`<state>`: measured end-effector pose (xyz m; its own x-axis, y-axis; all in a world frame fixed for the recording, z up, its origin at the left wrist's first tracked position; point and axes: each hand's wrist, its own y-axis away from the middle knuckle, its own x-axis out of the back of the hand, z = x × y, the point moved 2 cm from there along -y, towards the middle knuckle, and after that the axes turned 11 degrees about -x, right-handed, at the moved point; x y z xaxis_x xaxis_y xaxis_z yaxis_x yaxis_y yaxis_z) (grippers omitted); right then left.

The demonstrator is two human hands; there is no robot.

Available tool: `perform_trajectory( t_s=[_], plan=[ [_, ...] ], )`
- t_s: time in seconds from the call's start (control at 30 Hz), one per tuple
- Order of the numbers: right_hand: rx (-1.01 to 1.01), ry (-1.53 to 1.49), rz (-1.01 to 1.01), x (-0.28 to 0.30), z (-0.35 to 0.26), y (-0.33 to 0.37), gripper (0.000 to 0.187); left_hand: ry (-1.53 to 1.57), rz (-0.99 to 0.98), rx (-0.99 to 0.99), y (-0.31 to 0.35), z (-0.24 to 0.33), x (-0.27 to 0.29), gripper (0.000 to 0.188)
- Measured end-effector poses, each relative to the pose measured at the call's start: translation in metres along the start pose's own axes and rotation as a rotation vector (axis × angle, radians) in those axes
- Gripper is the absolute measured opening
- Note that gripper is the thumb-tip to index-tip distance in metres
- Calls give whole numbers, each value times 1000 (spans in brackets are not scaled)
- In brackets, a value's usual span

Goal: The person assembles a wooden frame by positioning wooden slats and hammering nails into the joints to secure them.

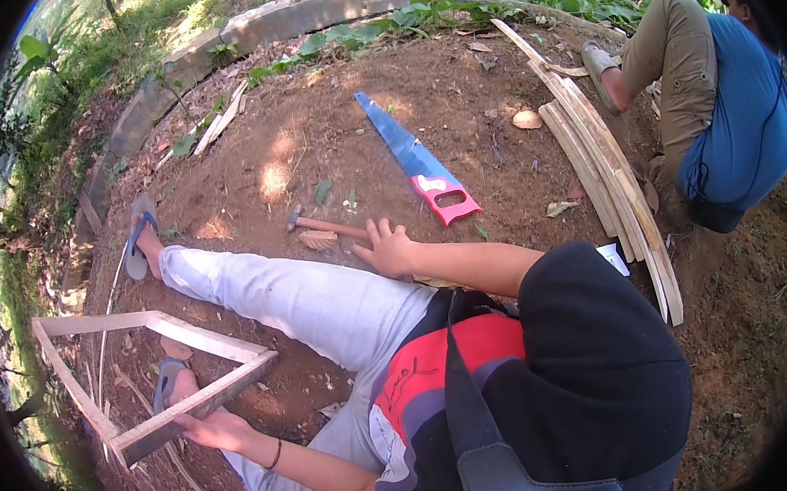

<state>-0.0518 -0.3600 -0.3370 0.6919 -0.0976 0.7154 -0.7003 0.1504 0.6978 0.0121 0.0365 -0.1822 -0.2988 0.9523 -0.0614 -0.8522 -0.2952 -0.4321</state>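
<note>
while by hammer (326, 224), right hand (386, 249)

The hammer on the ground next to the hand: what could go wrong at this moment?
1. The right hand reaches the hammer at the handle end only; lifted like that, it may slip or swing toward the leg.
2. The saw lies flat just beyond that hand, so a wide reach could brush its blade.
3. The left hand alone holds the frame at one corner, so it may twist or tip.
</note>
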Motion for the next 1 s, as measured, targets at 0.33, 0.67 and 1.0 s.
perform_trajectory(
  t_s=[0.33, 0.67, 1.0],
  plan=[
    [42, -481, 633, 3, 67, 30, 65, -24, -8, 76, 1, -4, 1, 73],
    [-1679, -771, 399, -88, 444, 223, 82, -144, 81, 122, 8, 24, -25, 80],
    [-1442, -612, 442, -167, 467, 338, 45, -201, 42, 144, 7, 26, -29, 83]
  ],
)
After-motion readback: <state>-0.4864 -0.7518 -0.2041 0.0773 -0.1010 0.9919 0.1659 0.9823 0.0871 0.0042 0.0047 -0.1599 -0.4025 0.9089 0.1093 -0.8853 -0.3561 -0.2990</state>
